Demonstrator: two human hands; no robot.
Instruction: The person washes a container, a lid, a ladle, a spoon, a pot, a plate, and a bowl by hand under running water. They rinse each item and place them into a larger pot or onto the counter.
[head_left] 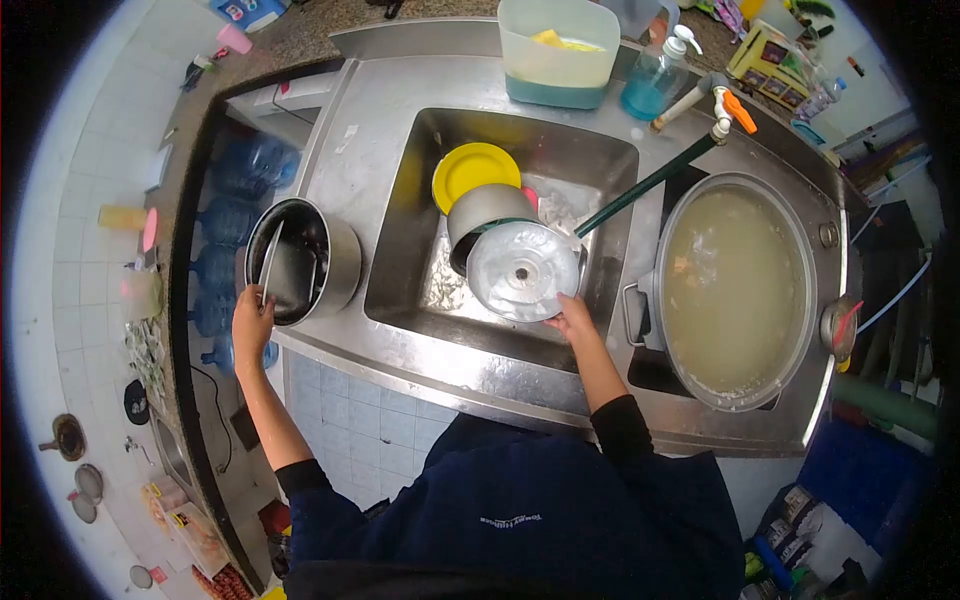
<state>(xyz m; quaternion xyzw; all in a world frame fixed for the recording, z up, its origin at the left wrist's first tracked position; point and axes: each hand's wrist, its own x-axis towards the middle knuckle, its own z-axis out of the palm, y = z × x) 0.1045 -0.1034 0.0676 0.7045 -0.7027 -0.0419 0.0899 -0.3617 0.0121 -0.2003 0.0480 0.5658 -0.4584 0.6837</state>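
Dark sleeves (620, 420): are reaching up from lower centre.
Right hand (572, 318): is pinching the lower edge of the round steel lid (522, 270), fingers closed on it, over the sink (400, 270) at centre.
Left hand (250, 318): is clasping the rim of the steel pot (340, 262) on the drainboard (370, 130), centre left.
Progress: this pot is seeming finished and out; grey pot (480, 210) and yellow plate (472, 172) are waiting inside the sink.
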